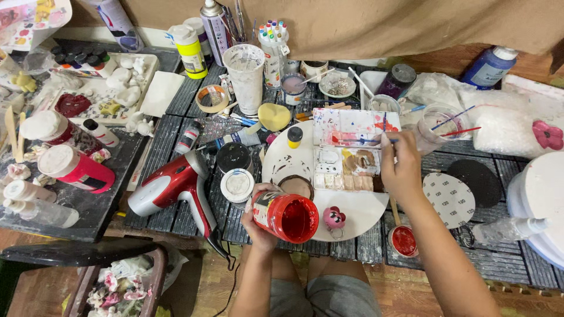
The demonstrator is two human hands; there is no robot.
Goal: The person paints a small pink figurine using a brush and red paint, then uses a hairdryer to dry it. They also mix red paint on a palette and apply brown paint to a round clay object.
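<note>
Head view: we note left hand (257,218) gripping open red paint jar (286,216), tilted, at round white board's (358,217) near edge; right hand (401,170) pinching brush (367,140) over paint palette (352,149); pink figurine (333,218) beside jar.

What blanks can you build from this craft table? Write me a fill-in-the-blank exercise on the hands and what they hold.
1. The left hand grips an open jar tilted on its side, full of ____ paint.
2. The right hand holds a thin ____ over the rectangular palette.
3. The small pink figurine rests on the round ____ board.
4. Left of the jar lies a red and silver ____.

Missing words: red; brush; white; hair dryer
</note>
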